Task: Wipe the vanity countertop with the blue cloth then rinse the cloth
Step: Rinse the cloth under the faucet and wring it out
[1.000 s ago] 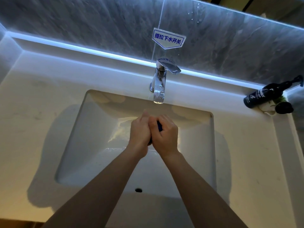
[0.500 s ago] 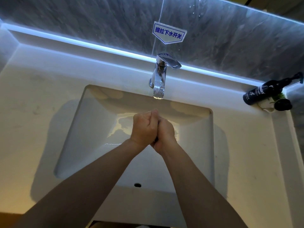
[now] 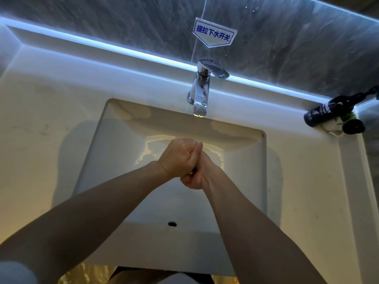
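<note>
Squeezing the blue cloth (image 3: 193, 171), my left hand (image 3: 178, 158) and right hand (image 3: 196, 173) were both clenched tight around it, over the sink (image 3: 244, 181). Only a dark sliver showed between them. It looked soft, wet and light; I judged holding it in the middle best. The sink held a little shiny water.

A pale cream stone counter (image 3: 51, 124) with faint veining surrounds the white rectangular basin (image 3: 114, 160). The far grey marbled wall panel (image 3: 102, 23) carries a white sign with blue lettering (image 3: 214, 33). The shiny chrome tap (image 3: 200, 93) gleams silver; far right lies a black bottle with white print (image 3: 322, 112).
</note>
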